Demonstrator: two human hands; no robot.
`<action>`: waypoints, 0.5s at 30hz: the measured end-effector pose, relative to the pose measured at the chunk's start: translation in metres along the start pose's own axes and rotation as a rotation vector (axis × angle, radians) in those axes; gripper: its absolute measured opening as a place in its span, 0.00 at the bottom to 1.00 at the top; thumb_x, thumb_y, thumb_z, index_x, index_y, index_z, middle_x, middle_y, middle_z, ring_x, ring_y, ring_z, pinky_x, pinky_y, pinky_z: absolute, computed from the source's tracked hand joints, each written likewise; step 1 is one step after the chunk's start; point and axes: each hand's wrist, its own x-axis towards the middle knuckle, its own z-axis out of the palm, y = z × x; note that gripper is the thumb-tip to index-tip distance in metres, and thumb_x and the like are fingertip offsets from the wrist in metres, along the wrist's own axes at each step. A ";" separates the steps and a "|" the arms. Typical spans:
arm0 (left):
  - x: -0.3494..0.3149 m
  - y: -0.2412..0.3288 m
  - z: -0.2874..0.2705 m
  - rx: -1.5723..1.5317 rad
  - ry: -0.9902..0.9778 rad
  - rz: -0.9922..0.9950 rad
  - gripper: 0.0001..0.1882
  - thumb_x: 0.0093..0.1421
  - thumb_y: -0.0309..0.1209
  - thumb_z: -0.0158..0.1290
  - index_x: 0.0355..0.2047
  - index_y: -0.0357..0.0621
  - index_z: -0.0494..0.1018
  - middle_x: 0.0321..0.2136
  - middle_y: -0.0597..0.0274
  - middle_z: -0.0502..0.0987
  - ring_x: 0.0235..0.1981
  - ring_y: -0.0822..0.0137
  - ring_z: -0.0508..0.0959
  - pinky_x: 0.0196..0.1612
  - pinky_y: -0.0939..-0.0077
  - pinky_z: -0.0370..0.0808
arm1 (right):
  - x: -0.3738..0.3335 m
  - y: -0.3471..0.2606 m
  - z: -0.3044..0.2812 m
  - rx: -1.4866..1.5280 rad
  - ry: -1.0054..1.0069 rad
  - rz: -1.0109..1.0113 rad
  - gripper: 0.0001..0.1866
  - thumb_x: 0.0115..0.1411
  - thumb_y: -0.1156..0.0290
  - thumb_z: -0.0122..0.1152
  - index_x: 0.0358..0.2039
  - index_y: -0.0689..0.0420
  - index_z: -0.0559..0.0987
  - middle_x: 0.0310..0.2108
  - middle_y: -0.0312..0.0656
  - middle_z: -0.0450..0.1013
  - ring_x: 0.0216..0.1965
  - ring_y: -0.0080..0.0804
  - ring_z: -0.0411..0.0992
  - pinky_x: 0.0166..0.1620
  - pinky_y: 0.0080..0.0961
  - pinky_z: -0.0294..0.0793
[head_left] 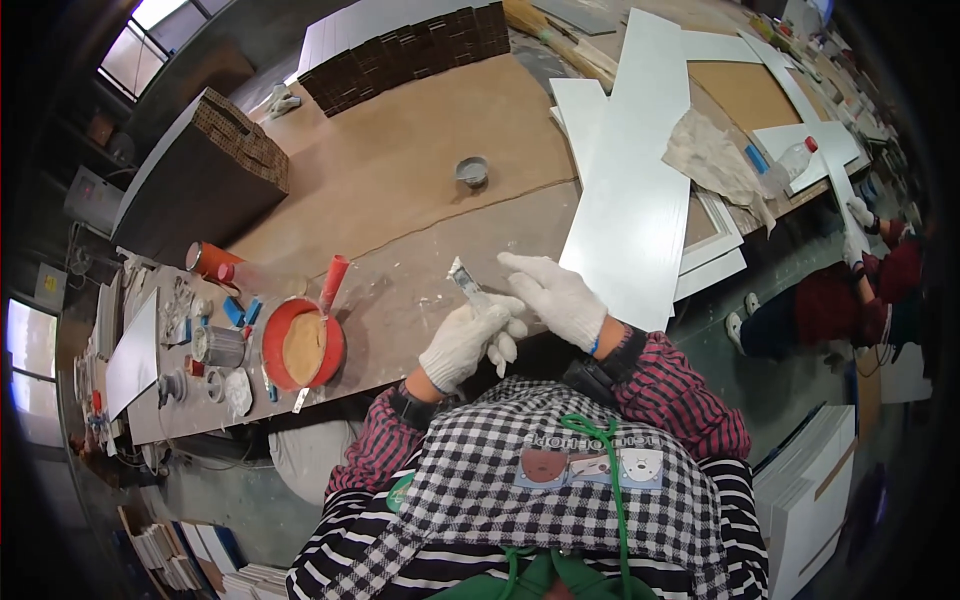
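Note:
My left hand (462, 342), in a white knit glove, is closed on a narrow scraper (466, 279). Its greyish blade points up and away from me, with whitish paste at the tip. Beside it on the right, my right hand (563, 297), gloved the same way, is open with its fingers stretched toward the scraper. To the left on the table, a red bowl (339, 349) contains beige putty (304, 347). A red-handled tool (335, 281) leans in that bowl.
White boards (628, 180) lie stacked at the right; a cloth (705, 157) and bottle (797, 157) rest there. Dark panel stacks (405, 60) stand at the back and left (190, 190). A small grey tin (471, 171) is mid-table. Another person (835, 295) works at the right.

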 end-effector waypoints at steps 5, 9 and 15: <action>0.008 0.007 0.023 0.135 -0.226 -0.201 0.21 0.70 0.43 0.51 0.41 0.32 0.76 0.25 0.57 0.79 0.19 0.69 0.78 0.22 0.80 0.77 | -0.029 -0.023 -0.024 0.361 -0.462 0.230 0.21 0.69 0.62 0.54 0.56 0.59 0.78 0.33 0.33 0.77 0.28 0.18 0.70 0.38 0.17 0.72; 0.034 -0.006 0.049 0.375 -0.548 -0.309 0.19 0.72 0.41 0.49 0.43 0.33 0.76 0.27 0.59 0.79 0.23 0.73 0.78 0.26 0.80 0.77 | -0.068 -0.008 -0.037 0.447 -0.131 0.369 0.18 0.68 0.59 0.58 0.48 0.62 0.80 0.34 0.36 0.79 0.30 0.20 0.74 0.37 0.17 0.73; 0.072 -0.009 0.088 1.009 -0.515 0.191 0.17 0.67 0.37 0.49 0.53 0.49 0.76 0.45 0.56 0.81 0.39 0.60 0.82 0.48 0.65 0.78 | -0.173 0.044 -0.072 0.761 0.606 0.429 0.19 0.71 0.63 0.54 0.50 0.67 0.77 0.30 0.42 0.78 0.30 0.27 0.79 0.35 0.26 0.79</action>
